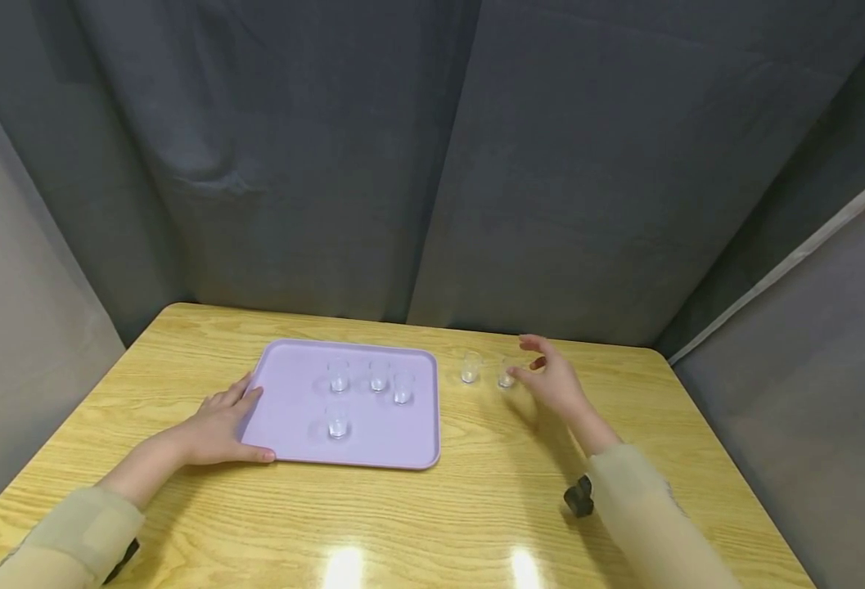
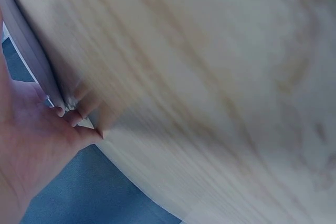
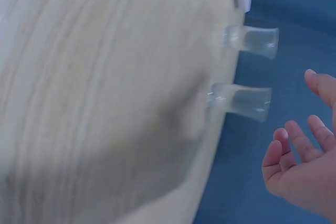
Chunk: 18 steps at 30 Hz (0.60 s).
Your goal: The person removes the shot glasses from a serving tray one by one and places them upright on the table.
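Right hand (image 1: pixel 550 383) extended, fingers parted, unclenched; small clear flared cup (image 3: pixel 249 102) just beside fingertips. Left hand (image 1: pixel 211 431) spread against lilac rectangular tray (image 1: pixel 288 401).

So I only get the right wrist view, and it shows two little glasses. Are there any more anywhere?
Observer: Yes, four more glasses stand on the purple tray.

Operator: Cool! Are they all in one line?

Observer: No, three stand toward the far side, and one glass stands alone closer to the tray's near edge.

Operator: Is anybody touching the tray?

Observer: Yes, the left hand touches it at its left side.
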### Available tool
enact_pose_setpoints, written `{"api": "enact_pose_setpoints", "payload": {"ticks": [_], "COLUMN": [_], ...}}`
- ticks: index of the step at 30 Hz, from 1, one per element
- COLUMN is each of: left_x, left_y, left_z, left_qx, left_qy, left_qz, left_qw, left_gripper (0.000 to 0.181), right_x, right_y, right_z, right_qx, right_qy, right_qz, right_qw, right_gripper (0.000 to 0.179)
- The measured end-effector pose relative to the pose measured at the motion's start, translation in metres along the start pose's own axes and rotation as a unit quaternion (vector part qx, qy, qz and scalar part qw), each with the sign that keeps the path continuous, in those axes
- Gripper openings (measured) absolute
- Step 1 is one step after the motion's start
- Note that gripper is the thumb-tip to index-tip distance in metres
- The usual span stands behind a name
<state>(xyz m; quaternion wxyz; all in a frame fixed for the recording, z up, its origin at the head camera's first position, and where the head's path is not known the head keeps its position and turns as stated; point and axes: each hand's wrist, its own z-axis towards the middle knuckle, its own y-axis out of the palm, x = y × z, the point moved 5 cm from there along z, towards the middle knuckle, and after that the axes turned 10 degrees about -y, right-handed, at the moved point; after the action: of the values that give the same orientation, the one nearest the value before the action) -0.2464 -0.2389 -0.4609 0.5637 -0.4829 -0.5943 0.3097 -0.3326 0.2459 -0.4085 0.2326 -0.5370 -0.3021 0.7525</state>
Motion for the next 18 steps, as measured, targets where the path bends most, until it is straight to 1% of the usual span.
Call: {"api": "enact_pose_setpoints", "payload": {"ticks": [4, 9, 14, 18], "left_x": [0.002, 0.004, 0.002, 0.003], "left_y": [-0.001, -0.002, -0.001, -0.001], "left_z": [-0.001, -0.002, -0.001, -0.001], "left_qx": [0.003, 0.006, 0.009, 0.007], "left_qy": [0.002, 0.005, 0.010, 0.007], "left_qz": [0.002, -0.002, -0.004, -0.007], "left_qw": [1.0000, 1.0000, 0.9999, 0.9999], "left_gripper": [0.117, 0.115, 0.115, 0.116], "right_x": [-0.020, -0.047, -0.073, -0.099], "right_y": [-0.009, -0.017, -0.022, -0.021], "right_z": [-0.004, -0.009, -0.015, -0.022], "right_qx": [0.003, 0.002, -0.006, 0.001], "right_qy": [-0.019, -0.046, -0.060, -0.072], "right_qz": [0.010, 0.036, 0.049, 0.054], "right_qw": [0.9998, 0.9983, 0.9970, 0.9959], "right_gripper": [0.056, 0.053, 0.053, 0.051]}}
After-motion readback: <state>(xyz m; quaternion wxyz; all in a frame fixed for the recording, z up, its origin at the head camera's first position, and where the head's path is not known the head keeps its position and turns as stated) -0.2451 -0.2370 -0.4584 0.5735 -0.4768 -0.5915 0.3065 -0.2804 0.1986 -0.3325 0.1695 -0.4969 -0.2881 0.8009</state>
